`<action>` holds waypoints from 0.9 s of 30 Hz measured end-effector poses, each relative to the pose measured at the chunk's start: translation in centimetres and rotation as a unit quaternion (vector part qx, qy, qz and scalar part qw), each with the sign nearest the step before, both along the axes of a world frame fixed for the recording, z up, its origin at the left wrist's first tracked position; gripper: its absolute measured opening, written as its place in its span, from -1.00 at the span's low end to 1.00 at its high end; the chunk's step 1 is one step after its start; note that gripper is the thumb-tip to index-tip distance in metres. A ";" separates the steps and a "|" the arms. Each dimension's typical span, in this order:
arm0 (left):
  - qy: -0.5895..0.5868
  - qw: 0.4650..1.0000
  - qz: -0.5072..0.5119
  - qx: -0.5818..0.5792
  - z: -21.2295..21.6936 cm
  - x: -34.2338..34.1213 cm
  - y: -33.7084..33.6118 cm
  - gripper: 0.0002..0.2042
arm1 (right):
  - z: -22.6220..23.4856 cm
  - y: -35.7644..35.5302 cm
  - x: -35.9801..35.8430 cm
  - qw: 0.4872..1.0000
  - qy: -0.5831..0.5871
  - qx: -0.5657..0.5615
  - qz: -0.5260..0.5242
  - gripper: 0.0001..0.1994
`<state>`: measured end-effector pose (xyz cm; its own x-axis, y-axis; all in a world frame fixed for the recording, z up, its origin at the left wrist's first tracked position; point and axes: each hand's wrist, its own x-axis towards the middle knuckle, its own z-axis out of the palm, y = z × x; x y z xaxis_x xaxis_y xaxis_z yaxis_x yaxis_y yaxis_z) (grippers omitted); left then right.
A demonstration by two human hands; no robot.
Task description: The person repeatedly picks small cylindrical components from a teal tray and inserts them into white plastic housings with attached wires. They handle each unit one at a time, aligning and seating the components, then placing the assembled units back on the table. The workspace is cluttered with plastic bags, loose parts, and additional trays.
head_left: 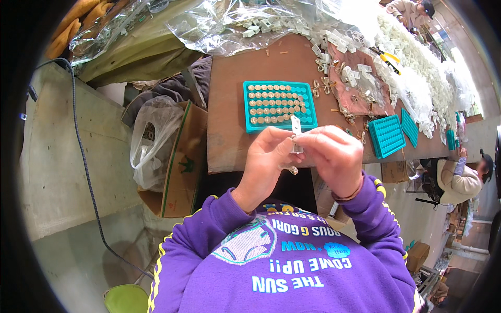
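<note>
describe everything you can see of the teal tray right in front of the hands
The teal tray is rectangular, apparently plastic, with a raised rim and rows of round pockets. Shiny, metallic-looking discs fill most of five rows; pockets toward the right end show bare teal. It lies flat on the brown table, open side up. In view, a white piece held in the hands overlaps its near edge; whether anything there touches the tray cannot be told.

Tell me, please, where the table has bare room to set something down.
The brown table is bare between its left edge and the teal disc tray, and, barring small scraps, between that tray and the clear plastic. The right side is crowded: pink cloth, white pieces.
</note>
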<state>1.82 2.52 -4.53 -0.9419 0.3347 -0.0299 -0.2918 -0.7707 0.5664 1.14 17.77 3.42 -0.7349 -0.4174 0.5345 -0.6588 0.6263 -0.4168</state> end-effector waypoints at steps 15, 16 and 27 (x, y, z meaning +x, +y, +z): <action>-0.015 1.000 0.009 0.025 -0.1 -0.3 -0.1 -0.81 | -4.8 2.1 -7.9 0.992 0.039 0.038 -0.118 -0.86; -0.016 1.000 0.008 0.020 0.0 -0.3 -0.1 -0.82 | -4.9 2.1 -8.0 0.992 0.046 0.024 -0.113 -0.87; -0.008 1.000 0.013 0.006 0.2 -0.3 0.1 -0.86 | -0.2 0.8 -1.5 0.997 -0.030 -0.056 -0.033 -0.88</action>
<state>1.55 2.66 -4.34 -0.9498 0.3101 -0.0417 -0.2806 -0.7851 0.5522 -0.34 18.58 3.23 -0.7911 -0.3070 0.5290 -0.5892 0.6147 -0.5244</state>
